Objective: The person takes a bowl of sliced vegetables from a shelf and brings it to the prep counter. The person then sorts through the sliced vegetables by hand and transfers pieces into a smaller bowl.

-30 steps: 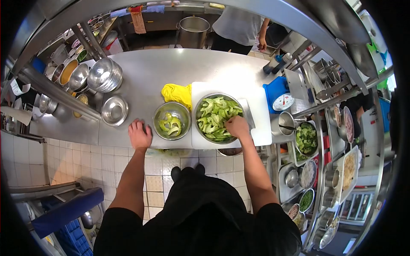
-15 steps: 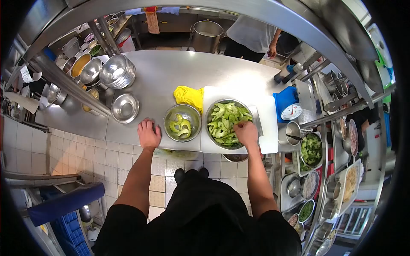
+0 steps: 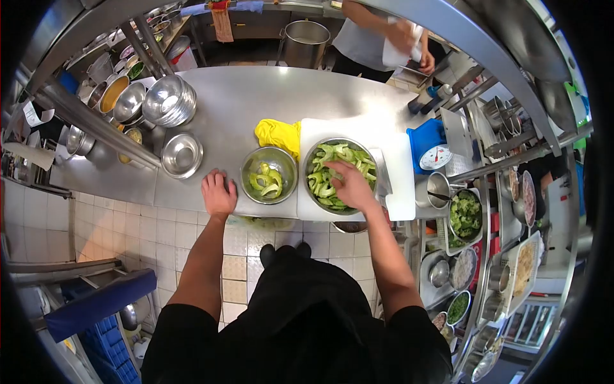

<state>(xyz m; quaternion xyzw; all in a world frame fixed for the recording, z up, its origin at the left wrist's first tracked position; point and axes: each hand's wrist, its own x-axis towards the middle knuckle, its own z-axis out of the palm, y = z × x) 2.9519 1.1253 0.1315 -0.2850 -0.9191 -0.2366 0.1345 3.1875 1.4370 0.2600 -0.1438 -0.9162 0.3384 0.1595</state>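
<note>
My left hand [image 3: 219, 192] lies on the counter's front edge, fingers spread and holding nothing. To its right stands a metal bowl [image 3: 245, 192] with a few curved, pale green bitter melon slices [image 3: 265, 180] inside. A larger metal bowl [image 3: 306, 168], full of green bitter melon slices [image 3: 326, 185], rests on the white cutting board [image 3: 401, 192]. Over the right half of that bowl is my right hand [image 3: 352, 187], its fingers apart and their tips close over the slices. A flat metal blade [image 3: 382, 168] lies beside the large bowl, partly hidden by it.
A yellow cloth [image 3: 277, 136] lies behind the bowls. Stacked metal bowls [image 3: 171, 102] and a single bowl [image 3: 181, 155] stand left; a blue scale [image 3: 427, 141] stands right. Across the counter a person [image 3: 361, 45] handles something white. Metal shelf bars [image 3: 102, 121] frame the counter.
My right hand has shifted left over the large bowl, its fingers spreading from a closer pinch. My left hand stays on the edge. The person opposite has raised both hands, now with a white object.
</note>
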